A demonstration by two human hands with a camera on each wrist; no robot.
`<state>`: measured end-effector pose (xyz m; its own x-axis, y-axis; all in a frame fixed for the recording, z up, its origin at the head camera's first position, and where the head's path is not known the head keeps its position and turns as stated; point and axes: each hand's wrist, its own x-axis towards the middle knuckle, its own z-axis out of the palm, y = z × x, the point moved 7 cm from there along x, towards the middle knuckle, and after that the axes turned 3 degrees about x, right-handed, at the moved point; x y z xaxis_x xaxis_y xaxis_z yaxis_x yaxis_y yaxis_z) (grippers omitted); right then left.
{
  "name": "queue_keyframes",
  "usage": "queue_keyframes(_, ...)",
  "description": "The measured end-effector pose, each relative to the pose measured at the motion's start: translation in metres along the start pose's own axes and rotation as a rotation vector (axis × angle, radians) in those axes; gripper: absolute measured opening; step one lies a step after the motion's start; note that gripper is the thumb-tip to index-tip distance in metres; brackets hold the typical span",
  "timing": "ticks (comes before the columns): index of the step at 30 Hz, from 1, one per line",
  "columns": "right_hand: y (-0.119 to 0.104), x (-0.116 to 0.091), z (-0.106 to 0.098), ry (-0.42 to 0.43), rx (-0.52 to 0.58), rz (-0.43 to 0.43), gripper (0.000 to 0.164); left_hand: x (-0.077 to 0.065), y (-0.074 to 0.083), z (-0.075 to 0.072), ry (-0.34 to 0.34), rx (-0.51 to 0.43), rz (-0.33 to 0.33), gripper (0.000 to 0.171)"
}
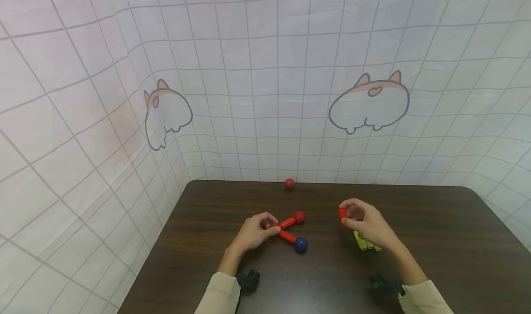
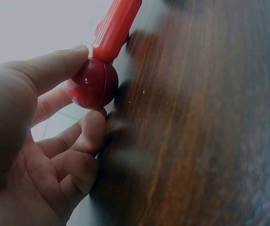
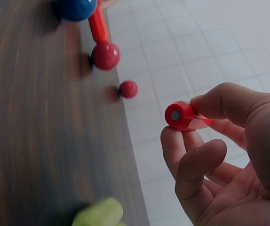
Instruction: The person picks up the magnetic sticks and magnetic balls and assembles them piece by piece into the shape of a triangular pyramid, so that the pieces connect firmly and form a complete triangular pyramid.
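Note:
My left hand (image 1: 254, 231) pinches a dark red ball (image 2: 95, 84) between thumb and fingers, low over the table. Two red rods (image 1: 288, 236) spread from that ball in a V. One rod ends in a blue ball (image 1: 301, 245), the other in a second red ball (image 1: 299, 217). My right hand (image 1: 368, 221) pinches a separate red rod (image 3: 186, 116) with thumb and fingertips, raised above the table. A round grey spot shows on the rod's end in the right wrist view. Several yellow-green rods (image 1: 362, 242) lie side by side just below this hand.
A loose red ball (image 1: 289, 183) sits at the far edge of the dark wooden table (image 1: 435, 231). White cloth (image 1: 265, 83) with a grid pattern hangs behind the table and along its sides. Dark straps (image 1: 249, 281) are worn near the cuffs.

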<state>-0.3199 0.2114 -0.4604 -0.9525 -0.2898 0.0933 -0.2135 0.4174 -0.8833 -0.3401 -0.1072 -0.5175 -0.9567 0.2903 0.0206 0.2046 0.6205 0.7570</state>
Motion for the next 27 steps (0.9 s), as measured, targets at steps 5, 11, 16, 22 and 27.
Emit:
queue_keyframes(5, -0.008, 0.008, 0.012, 0.002, 0.023, -0.009, 0.030, 0.000, 0.001, 0.000, 0.001, 0.001, 0.000, 0.023)
queue_keyframes(11, -0.015, 0.018, 0.029, -0.013, 0.058, 0.008, 0.034, 0.000, -0.001, 0.001, -0.006, 0.003, -0.015, 0.022)
queue_keyframes(16, -0.019, 0.025, 0.046, -0.014, 0.077, 0.021, 0.033, 0.000, -0.001, 0.001, -0.008, 0.005, -0.019, 0.022)
queue_keyframes(22, -0.017, 0.034, 0.067, -0.030, 0.065, 0.019, 0.031, 0.001, 0.000, 0.001, -0.003, 0.001, -0.007, 0.022)
queue_keyframes(27, -0.013, 0.038, 0.082, -0.044, 0.081, 0.036, 0.032, 0.002, 0.000, 0.000, -0.002, -0.001, -0.012, 0.022)
